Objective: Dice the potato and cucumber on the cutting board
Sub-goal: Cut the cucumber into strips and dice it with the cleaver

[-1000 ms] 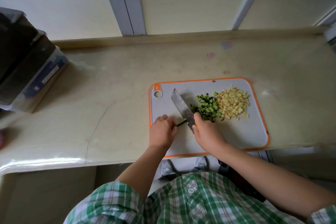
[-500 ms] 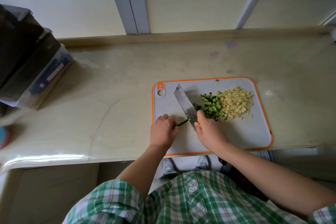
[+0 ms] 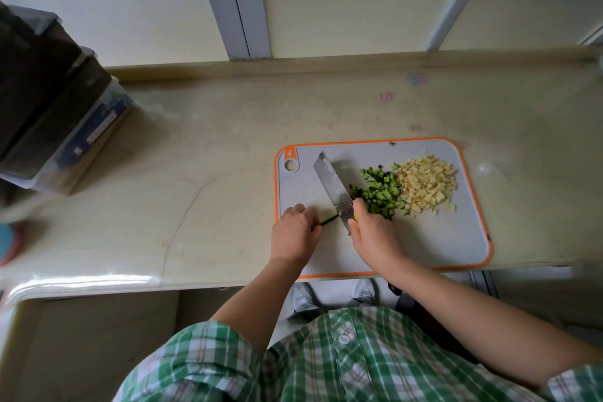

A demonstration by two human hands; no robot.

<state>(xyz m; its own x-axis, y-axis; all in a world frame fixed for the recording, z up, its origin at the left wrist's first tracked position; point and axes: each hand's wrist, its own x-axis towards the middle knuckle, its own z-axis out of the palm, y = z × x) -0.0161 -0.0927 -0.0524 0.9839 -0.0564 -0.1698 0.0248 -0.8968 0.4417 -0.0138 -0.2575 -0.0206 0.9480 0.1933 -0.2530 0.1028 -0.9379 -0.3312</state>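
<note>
A grey cutting board (image 3: 434, 238) with an orange rim lies on the counter. On it sit a heap of diced cucumber (image 3: 381, 191) and, to its right, a heap of diced potato (image 3: 427, 184). My left hand (image 3: 295, 233) holds down a thin dark green cucumber strip (image 3: 329, 219) with curled fingers. My right hand (image 3: 375, 237) grips the yellow handle of a knife (image 3: 332, 188), whose blade meets the strip's right end.
The beige counter (image 3: 195, 189) has a raised back edge. A dark stack of boxes (image 3: 55, 114) stands at the far left. A blurred blue and pink object (image 3: 8, 243) sits at the left edge. The board's near edge overhangs the counter front.
The knife blade has kept chopping at the end of the cucumber strip. Both hands stay in nearly the same place on the board; the camera has shifted slightly.
</note>
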